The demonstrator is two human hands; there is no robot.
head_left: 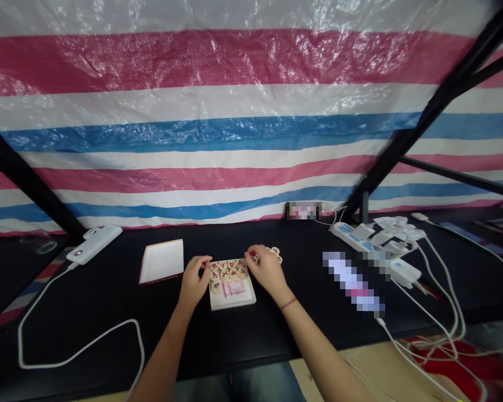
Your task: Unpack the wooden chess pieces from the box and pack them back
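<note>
A shallow white box [233,300] lies on the black table in front of me. Round xiangqi pieces [233,273] with red characters fill its far part, and one piece with a dark character [216,287] sits at its left side. A pink and white printed patch [233,288] shows on the bare floor of the box. My left hand [195,282] is at the box's left edge, loosely curved, thumb apart from the fingers. My right hand [266,271] is by the far right corner, fingers bent together; what they hold is hidden. Loose pieces [275,251] lie just beyond it.
An open box lid [162,261] lies to the left. Farther left is a white power bank [94,244] with a cable. A blurred-out phone [354,282], a power strip [373,251] with plugs, and cables occupy the right. Another device [304,210] stands against the striped sheet [218,184].
</note>
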